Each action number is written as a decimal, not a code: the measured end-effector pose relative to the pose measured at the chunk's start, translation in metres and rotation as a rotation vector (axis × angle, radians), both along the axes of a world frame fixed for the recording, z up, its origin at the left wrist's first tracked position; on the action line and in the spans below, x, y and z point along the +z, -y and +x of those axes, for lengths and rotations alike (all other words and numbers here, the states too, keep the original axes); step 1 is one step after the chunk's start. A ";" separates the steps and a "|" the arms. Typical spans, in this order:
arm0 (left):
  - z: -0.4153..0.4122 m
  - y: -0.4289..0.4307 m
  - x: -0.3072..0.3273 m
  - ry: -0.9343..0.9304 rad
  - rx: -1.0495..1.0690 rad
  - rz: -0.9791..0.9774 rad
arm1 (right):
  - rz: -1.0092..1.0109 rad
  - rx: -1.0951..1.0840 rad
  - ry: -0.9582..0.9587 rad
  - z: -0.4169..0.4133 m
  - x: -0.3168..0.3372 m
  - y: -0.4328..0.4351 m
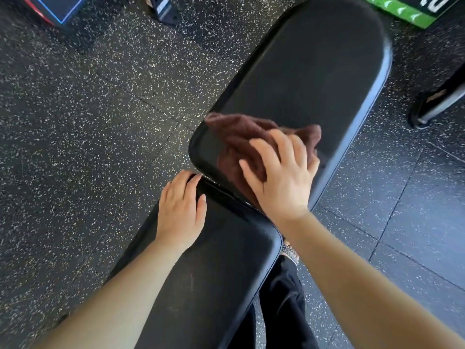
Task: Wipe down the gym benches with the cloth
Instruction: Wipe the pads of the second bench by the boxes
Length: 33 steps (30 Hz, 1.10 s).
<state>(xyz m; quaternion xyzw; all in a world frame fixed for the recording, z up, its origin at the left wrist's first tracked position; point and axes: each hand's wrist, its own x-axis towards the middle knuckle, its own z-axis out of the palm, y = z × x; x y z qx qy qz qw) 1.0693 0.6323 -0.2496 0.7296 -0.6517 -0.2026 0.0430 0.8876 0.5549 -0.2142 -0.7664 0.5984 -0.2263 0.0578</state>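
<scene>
While the right hand [281, 177], fingers spread, presses the brown cloth [241, 132] flat on the near end of the bench's long back pad [314, 66], the left hand [180, 212] rests flat and empty on the seat pad [221, 260]. Wiping seems in its early part: most of this surface lies beyond the cloth. The only writing is a cut-off white figure, perhaps a 2, on the green-edged box [402, 8].

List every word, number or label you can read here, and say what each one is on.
"2": a white character, apparently a 2, cut off by the top edge of the frame, on the black face of the green-edged box.
White label on the black equipment piece at top centre: too blurred to read.
Bench pad and cloth: no text visible.
</scene>
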 end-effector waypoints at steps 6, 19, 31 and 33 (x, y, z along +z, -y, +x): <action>0.002 0.008 0.016 -0.115 0.049 -0.046 | -0.019 -0.049 0.016 -0.024 0.001 0.002; -0.077 0.122 0.045 -0.090 0.094 -0.344 | -0.018 -0.344 0.293 -0.075 0.041 0.098; -0.069 0.108 0.032 0.021 -0.012 -0.315 | -0.032 -0.289 0.308 -0.053 -0.010 -0.028; -0.064 0.105 0.037 0.021 -0.049 -0.274 | 0.000 -0.303 0.301 -0.052 -0.009 -0.035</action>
